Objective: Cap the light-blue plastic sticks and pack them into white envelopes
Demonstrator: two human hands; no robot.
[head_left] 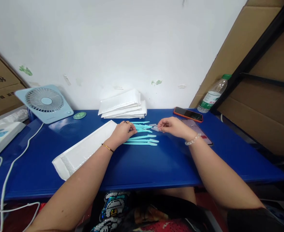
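Note:
Several light-blue plastic sticks (144, 140) lie side by side on the blue table (153, 167), their tips toward the right. My left hand (124, 131) is closed over the left ends of the upper sticks, fingertips pinched on one or more of them. Small clear plastic pieces (154, 128) sit at the sticks' right tips. My right hand (168, 125) is closed at these pieces, its thumb and fingers pinching something clear and small. A white padded envelope (88, 145) lies slanted, partly under my left forearm.
Behind the sticks, white envelopes (123, 106) are stacked against the wall. A blue fan (45, 102), a green disc (80, 115) and a white cable (16, 154) are at left. On the right are an orange-edged phone (187, 114), another phone-like device (200, 130) and a bottle (211, 98).

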